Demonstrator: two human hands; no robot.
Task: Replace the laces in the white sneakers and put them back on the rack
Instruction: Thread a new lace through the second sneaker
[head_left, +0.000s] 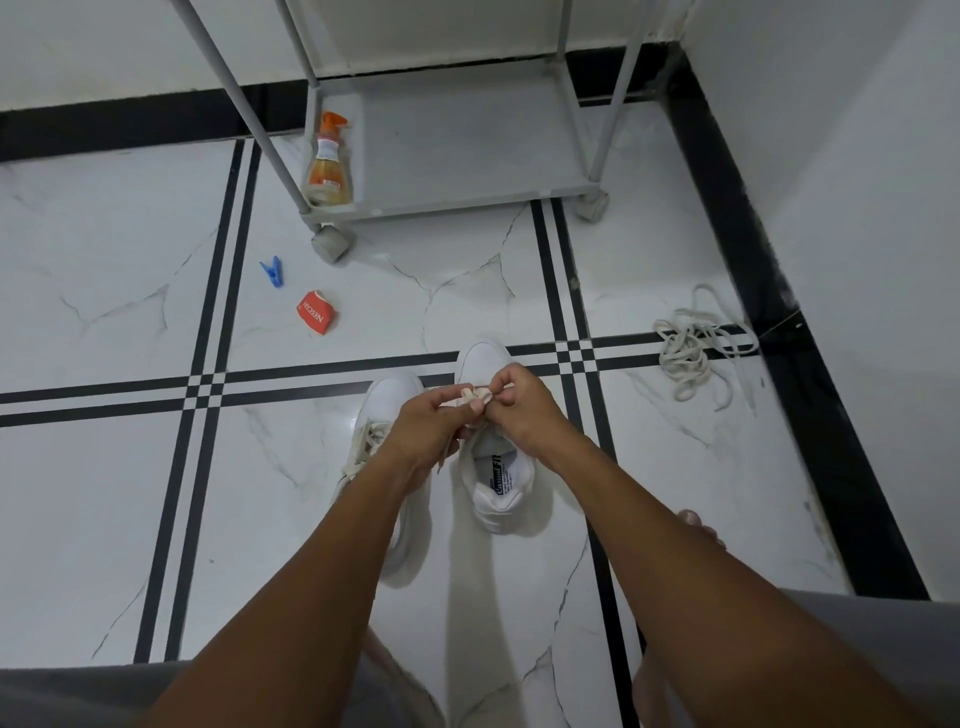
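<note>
Two white sneakers stand side by side on the tiled floor. The right sneaker (501, 488) shows its insole with printed lettering. The left sneaker (387, 400) has a cream lace threaded through its eyelets and is partly hidden under my left forearm. My left hand (434, 415) and my right hand (524, 402) meet above the right sneaker's tongue, both pinching a cream lace (475, 397) between fingertips. A loose pile of off-white laces (698, 345) lies on the floor to the right, near the wall.
A grey wheeled rack (457, 205) stands ahead with an orange spray bottle (329, 163) on its bottom shelf. A blue clothes peg (272, 271) and a red crumpled packet (318, 313) lie on the floor to the left. A white wall with black skirting runs along the right.
</note>
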